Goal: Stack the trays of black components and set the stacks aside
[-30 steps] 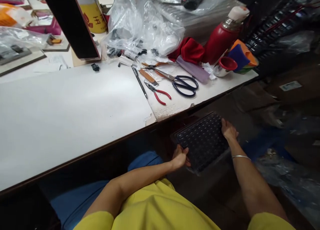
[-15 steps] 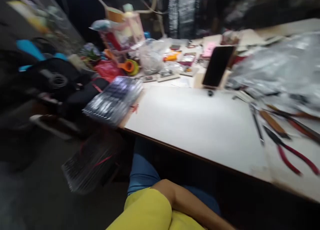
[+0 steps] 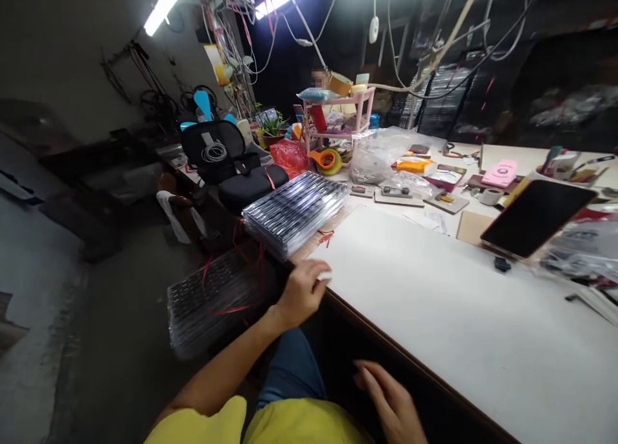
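My left hand point(image 3: 302, 293) hovers at the near-left edge of the white worktable point(image 3: 415, 283). Its fingers are bent and apart, with nothing between them. Just beyond it lies a stack of clear plastic trays point(image 3: 294, 212) with dark ribbed rows, on the table's left corner. A short red tie point(image 3: 326, 237) pokes out beside that stack. Below the table edge, in front of my lap, is my right hand point(image 3: 391, 399), slightly blurred, its fingers loosely bent and holding nothing that I can see.
More plastic trays point(image 3: 212, 302) with red string sit lower on the left. Behind are a black chair point(image 3: 217, 154), a tape dispenser point(image 3: 326, 161) and a pink rack point(image 3: 340, 116). A phone point(image 3: 538, 215) leans at the right. Cables point(image 3: 454, 32) hang overhead.
My view has swung left and up, so the pliers and other tools on the right have left the picture. Both my hands have come into view, the left one raised toward the tray stack.
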A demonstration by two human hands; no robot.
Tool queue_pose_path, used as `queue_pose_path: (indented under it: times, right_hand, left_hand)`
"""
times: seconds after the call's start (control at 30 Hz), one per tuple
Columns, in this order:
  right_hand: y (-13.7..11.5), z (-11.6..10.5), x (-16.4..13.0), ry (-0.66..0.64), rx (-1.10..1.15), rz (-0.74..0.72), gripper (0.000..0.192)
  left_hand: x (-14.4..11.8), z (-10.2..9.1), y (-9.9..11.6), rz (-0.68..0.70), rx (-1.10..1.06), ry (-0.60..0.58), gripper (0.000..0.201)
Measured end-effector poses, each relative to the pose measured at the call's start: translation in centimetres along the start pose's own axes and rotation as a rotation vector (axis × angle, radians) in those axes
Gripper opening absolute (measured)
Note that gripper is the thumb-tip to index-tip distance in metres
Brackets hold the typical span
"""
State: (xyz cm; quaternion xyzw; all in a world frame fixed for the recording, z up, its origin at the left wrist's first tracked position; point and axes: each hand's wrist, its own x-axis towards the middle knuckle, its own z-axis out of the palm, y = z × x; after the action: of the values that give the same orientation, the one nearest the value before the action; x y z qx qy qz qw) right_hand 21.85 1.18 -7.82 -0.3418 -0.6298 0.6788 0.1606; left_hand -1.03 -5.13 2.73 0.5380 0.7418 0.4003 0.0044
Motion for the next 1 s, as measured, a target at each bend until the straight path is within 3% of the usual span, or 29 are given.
queue_pose_path:
  times: [0.07, 0.1, 0.2, 0.3, 0.4, 0.57, 0.67, 0.83, 1.0]
  right_hand:
    - [-2.7, 5.2, 4.3, -0.192, 0.208, 0.002, 0.03]
    - [-3.9, 7.6, 6.3, -0.27, 0.352, 0.043, 0.032]
    - [-7.1, 13.0, 10.9, -0.355, 0.51, 0.056, 0.046]
    - [-8.8, 15.9, 13.3, -0.422, 0.669, 0.057, 0.051]
    - [-9.5, 17.4, 13.7, -0.454, 0.822, 0.074, 0.054]
    - [-10.5, 18.4, 12.6, -0.455, 1.009, 0.127, 0.069]
    - [-11.4, 17.7, 12.1, -0.387, 1.051, 0.155, 0.067]
    - [-12.2, 14.2, 10.4, -0.195, 0.973, 0.106, 0.038]
    - [-13.3, 10.2, 7.3, -0.006, 0.852, -0.071, 0.04]
  left_hand:
    - [1.0, -2.1, -2.6, 0.03, 0.295, 0.205, 0.039]
    - [1.4, -2.7, -3.9, 0.031, 0.411, 0.239, 0.051]
    - [2.6, -3.0, -7.2, -0.018, 0.59, 0.249, 0.076]
    - [3.1, -2.5, -9.1, -0.069, 0.595, 0.248, 0.08]
    - [3.3, -2.3, -9.7, -0.065, 0.562, 0.229, 0.074]
    - [4.3, -3.5, -10.0, -0.015, 0.489, 0.284, 0.055]
    - [5.1, -4.5, -10.5, -0.009, 0.43, 0.322, 0.052]
    - [4.8, -4.8, -11.3, -0.005, 0.354, 0.347, 0.052]
    - [3.4, -3.9, -11.3, -0.045, 0.323, 0.403, 0.055]
